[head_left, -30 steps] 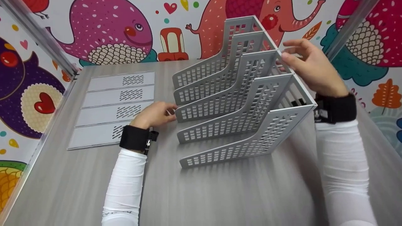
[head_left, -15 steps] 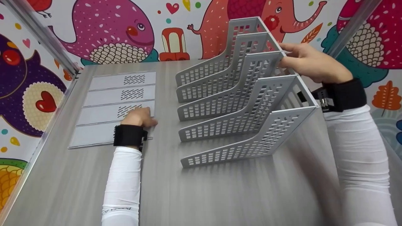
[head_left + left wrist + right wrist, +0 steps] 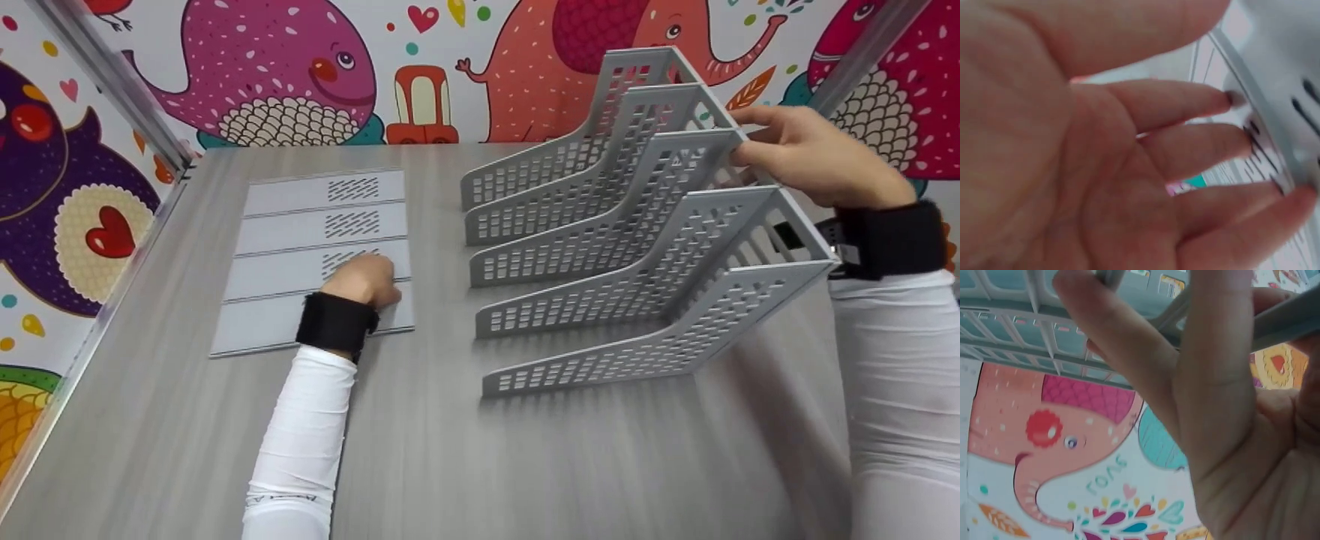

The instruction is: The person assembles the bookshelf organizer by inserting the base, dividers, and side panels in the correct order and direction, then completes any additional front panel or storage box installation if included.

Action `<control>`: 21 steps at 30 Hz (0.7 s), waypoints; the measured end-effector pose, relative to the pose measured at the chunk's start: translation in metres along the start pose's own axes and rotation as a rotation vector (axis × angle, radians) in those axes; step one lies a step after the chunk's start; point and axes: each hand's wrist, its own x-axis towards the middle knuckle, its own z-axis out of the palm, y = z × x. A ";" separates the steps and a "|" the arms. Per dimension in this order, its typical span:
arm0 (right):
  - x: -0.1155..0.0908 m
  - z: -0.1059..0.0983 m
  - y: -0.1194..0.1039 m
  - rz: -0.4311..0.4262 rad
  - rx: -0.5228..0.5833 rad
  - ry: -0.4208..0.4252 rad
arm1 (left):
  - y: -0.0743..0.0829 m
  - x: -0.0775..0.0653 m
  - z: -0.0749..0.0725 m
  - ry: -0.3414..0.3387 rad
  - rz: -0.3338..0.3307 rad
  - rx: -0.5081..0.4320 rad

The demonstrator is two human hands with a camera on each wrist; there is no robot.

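Note:
A grey file rack (image 3: 697, 225) with several perforated upright dividers stands right of centre in the head view. My right hand (image 3: 821, 154) grips the upper rear edge of the rack, with the thumb on the near side; in the right wrist view the fingers (image 3: 1216, 354) lie around its grey bars. Left of the rack a flat light-grey panel (image 3: 270, 266) with slotted patches lies on the table. My left hand (image 3: 364, 279) is over the right part of this panel. The left wrist view shows its fingers (image 3: 1190, 143) extended, with the tips touching the slotted panel.
A grey wood-grain table (image 3: 420, 450) bears both things. Behind it rises a wall (image 3: 262, 67) printed with cartoon animals, with metal posts (image 3: 112, 82) at the corners.
My left hand has moved from near the rack's front onto the panel. My right hand has taken hold of the rack's rear edge. Rack and panel have both shifted right.

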 end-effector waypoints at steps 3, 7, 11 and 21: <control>-0.001 -0.009 0.010 0.018 -0.016 0.023 | 0.017 0.002 0.004 0.021 0.086 0.052; -0.002 -0.021 0.024 0.042 -0.114 0.080 | 0.042 0.003 0.013 0.063 0.187 0.128; -0.002 -0.033 0.039 0.059 -0.196 0.120 | 0.064 0.001 0.024 0.087 0.228 0.187; -0.001 -0.050 0.061 0.123 -0.252 0.145 | 0.095 -0.008 0.040 0.048 0.341 0.214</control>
